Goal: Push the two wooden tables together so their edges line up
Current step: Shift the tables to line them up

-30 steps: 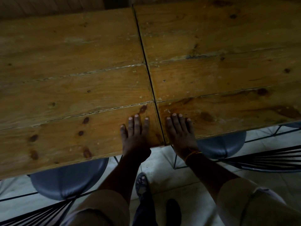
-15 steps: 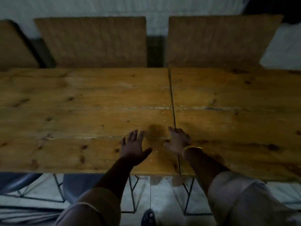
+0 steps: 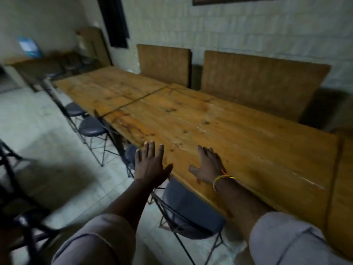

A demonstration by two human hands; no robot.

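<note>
Two wooden plank tables stand end to end, the near table (image 3: 238,134) and the far table (image 3: 107,87). A thin dark seam (image 3: 133,101) runs between them and their front edges meet in one line. My left hand (image 3: 150,165) hovers open with fingers spread at the near table's front edge. My right hand (image 3: 208,165), a braided band on its wrist, lies open over the near table's top, close to that edge. Neither hand holds anything.
Round grey stools (image 3: 91,127) on black wire frames stand along the tables' front side, one (image 3: 191,213) right under my arms. Wooden bench backs (image 3: 254,81) line the white brick wall behind. Another wooden surface (image 3: 343,178) abuts on the right. Pale tiled floor (image 3: 47,131) lies left.
My view has lifted and swung left along the tables. Both hands have come off the seam, where they lay flat on either side, and now sit further right on the near table's edge.
</note>
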